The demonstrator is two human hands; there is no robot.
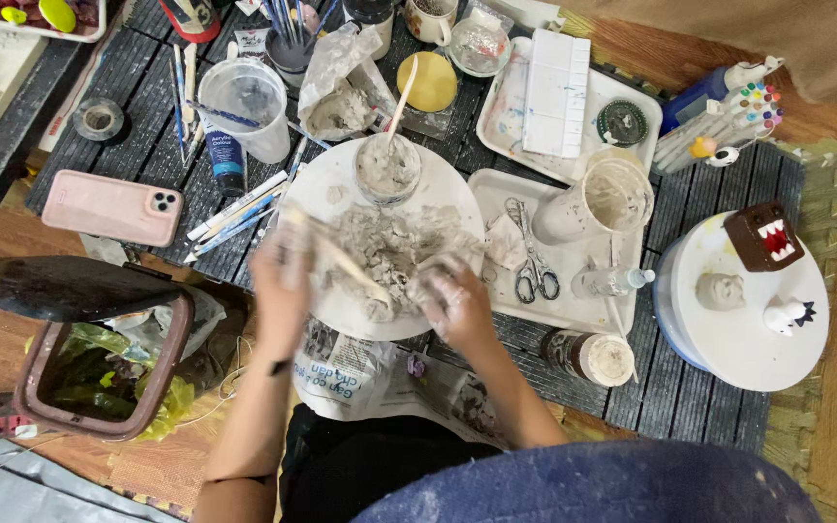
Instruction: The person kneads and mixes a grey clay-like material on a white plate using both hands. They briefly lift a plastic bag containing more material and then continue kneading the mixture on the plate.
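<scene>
**On the round white board: both hands deep in grey clay**

On the round white board (341, 189) in the middle of the dark mat (709, 387), there's a messy heap of grey clay (389, 247), torn into lumps and smeared about. The left hand (283, 286) sits at the left edge of the heap, fingers curled around a pale wooden stick (336, 252) that slants across the clay, though it's blurry so I can't tell how tight the hold is. The right hand (452, 300) is on the lower right part of the heap, fingers bent and pressed down into the clay, coated in grey.

Just behind the heap on the same board stands a small tub (387, 168) of grey mix with another stick poking out. To the right is a white tray (573, 310) with scissors (532, 261) lying in it and a smeared cup (603, 199). Left of the board there's a bunch of brushes (234, 208), a pink phone (113, 206), and nearer the person an open bin (99, 368) with a green liner. Newspaper (351, 373) sticks out under the board's near edge.
</scene>
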